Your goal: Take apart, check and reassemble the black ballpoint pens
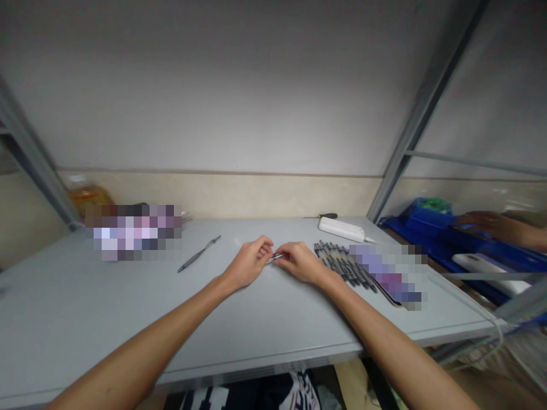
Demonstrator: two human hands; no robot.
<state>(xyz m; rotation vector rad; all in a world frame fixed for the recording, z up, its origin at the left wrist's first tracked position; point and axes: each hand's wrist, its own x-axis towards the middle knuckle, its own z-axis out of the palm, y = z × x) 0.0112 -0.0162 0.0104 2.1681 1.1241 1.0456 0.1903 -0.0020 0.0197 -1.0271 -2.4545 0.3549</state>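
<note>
Over the middle of the grey table (205, 319), my left hand (248, 262) and my right hand (299, 261) meet at a slim pen (274, 259). Both hands are closed, with fingertips pinching it from either side; most of the pen is hidden by the fingers. Off to the left of my hands, a grey pen (199, 254) lies alone at a slant. Beside my right wrist, several dark pens (342, 263) rest side by side in a slanted row.
A white power strip (342, 229) and a screwdriver (327, 216) lie at the back right. Blurred-out items (132, 233) sit at the back left near a bottle (88, 196). Another person's hand (499, 225) reaches over blue trays (427, 219) beyond the right-hand post (410, 136).
</note>
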